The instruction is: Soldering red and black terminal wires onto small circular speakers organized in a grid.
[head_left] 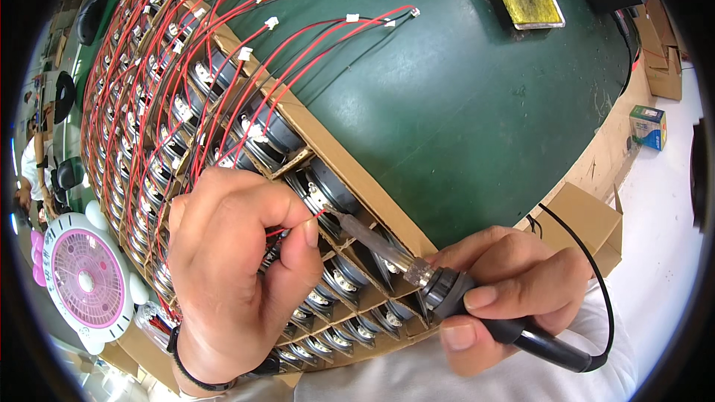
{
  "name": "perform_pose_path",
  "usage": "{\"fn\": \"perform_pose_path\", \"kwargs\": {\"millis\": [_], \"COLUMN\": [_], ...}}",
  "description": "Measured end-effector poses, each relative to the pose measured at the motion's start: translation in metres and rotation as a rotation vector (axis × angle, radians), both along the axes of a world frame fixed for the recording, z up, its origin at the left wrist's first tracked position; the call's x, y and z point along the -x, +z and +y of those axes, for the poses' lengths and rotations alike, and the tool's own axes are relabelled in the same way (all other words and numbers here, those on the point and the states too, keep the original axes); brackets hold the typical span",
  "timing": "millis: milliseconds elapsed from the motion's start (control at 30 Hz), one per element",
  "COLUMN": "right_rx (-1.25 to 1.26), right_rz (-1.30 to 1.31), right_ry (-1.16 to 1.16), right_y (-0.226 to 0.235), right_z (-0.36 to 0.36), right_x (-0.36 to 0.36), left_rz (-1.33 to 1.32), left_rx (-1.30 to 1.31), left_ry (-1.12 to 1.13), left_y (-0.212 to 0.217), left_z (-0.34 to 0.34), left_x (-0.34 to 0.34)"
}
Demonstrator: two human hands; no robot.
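Holding iron (pixel 449 290) and wire (pixel 322 214), hands (pixel 237 242) (pixel 525 283) crowd carton edge (pixel 339 158).

The person wears a slim black band (pixel 186 374) around the left wrist (pixel 216 350) — dark and close-fitting. Pale, greyish-white clothing (pixel 387 376), softly creased, spans the lower edge — its cut cannot be told. The right grip (pixel 514 290) has bare fingers with short, rounded nails (pixel 459 336).

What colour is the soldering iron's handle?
The handle is black, seen best in the head view.
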State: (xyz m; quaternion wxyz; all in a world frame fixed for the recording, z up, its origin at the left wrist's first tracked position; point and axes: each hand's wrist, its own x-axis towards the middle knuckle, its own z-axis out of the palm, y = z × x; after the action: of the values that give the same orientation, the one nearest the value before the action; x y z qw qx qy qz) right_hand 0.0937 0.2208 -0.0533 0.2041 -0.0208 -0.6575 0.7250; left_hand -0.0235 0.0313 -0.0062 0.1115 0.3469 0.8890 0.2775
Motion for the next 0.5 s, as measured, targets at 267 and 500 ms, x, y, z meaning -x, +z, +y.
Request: {"fn": "perform_pose_path", "kwargs": {"millis": [267,500], "right_rx": [0.176,0.290], "right_rz": [0.055,0.050], "right_ry": [0.114,0.031], "right_y": [-0.005,-0.010], "right_z": [0.009,0.003], "right_x": [0.008,0.008], "left_rz": [0.011,-0.006], "left_rx": [0.006,0.016], "left_ry": [-0.022,-0.007], "left_y": [-0.001,0.001], "left_z": [0.000,0.000], "left_x": [0.003,0.002]}}
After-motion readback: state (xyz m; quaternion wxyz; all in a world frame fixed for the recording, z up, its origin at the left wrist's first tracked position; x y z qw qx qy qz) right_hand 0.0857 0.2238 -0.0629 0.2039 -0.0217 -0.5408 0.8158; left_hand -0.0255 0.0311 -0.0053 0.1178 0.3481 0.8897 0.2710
